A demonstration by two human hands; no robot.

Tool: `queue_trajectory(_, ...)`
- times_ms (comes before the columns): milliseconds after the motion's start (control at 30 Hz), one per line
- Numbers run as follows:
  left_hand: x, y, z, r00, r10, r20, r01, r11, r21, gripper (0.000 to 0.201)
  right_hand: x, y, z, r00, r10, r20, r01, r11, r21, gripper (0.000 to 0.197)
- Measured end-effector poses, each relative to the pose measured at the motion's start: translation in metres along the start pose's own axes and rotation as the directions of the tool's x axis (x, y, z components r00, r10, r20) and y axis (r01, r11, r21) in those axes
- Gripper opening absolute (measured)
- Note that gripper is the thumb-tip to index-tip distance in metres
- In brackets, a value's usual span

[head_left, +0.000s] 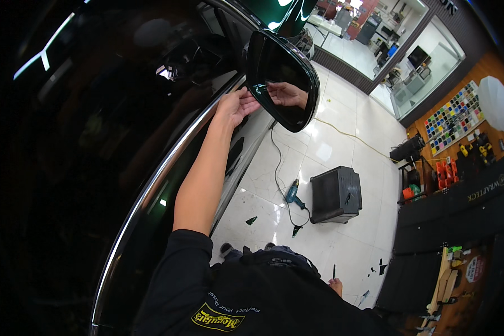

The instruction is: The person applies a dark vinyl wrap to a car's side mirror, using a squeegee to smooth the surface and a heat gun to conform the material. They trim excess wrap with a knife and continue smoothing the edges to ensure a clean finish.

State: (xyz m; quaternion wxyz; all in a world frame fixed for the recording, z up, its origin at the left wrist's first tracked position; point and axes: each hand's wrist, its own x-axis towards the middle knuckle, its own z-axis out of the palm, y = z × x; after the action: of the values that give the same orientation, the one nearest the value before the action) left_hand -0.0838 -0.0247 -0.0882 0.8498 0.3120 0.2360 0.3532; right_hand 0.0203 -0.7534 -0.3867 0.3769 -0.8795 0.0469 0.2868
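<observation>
My left hand (238, 106) reaches up to the inner edge of a car's side mirror (281, 84). Its fingers are stretched out, and the fingertips are at or just behind the mirror's rim; I cannot tell whether they touch it. The mirror glass reflects the hand. Low on the right, close to my body, my right hand (335, 285) is closed around a slim dark pen-like tool (334, 271) that points up. Only part of that hand shows beyond my black shirt.
The dark glossy car door with a chrome window strip (151, 190) fills the left. On the white tiled floor are a teal heat gun (294, 195) with its cord, a black box-like stool (336, 195) and dark scraps (251, 220). Tools and colour swatches (455, 117) line the right wall.
</observation>
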Motion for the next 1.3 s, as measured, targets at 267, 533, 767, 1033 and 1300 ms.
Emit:
queue_trajectory(267, -0.002, -0.004, 0.018, 0.966, 0.144, -0.214, -0.088, 0.964, 0.25, 0.015, 0.02, -0.052, 0.016, 0.858, -0.503, -0.104, 0.485, 0.86, -0.161, 0.022)
queue_trajectory(533, -0.045, -0.04, -0.001, 0.859, 0.497, -0.125, -0.372, 0.772, 0.515, 0.031, -0.045, -0.285, 0.08, 0.66, -0.733, 0.163, 0.72, 0.679, 0.144, 0.021)
queue_trajectory(767, -0.222, -0.145, 0.004, 0.963, -0.098, 0.251, -0.021, 0.902, 0.43, 0.015, -0.127, -0.392, 0.122, 0.517, -0.742, 0.427, 0.458, 0.661, 0.594, 0.019)
queue_trajectory(1033, -0.224, -0.157, -0.008, 0.954, -0.233, 0.188, 0.256, 0.96, -0.109, 0.018, -0.131, -0.403, 0.127, 0.267, -0.771, 0.578, -0.06, 0.585, 0.809, 0.032)
queue_trajectory(1300, -0.242, -0.103, 0.04, 0.294, 0.16, 0.942, -0.142, 0.982, -0.123, 0.028, -0.147, -0.419, 0.096, 0.067, -0.917, 0.392, -0.583, 0.283, 0.761, 0.037)
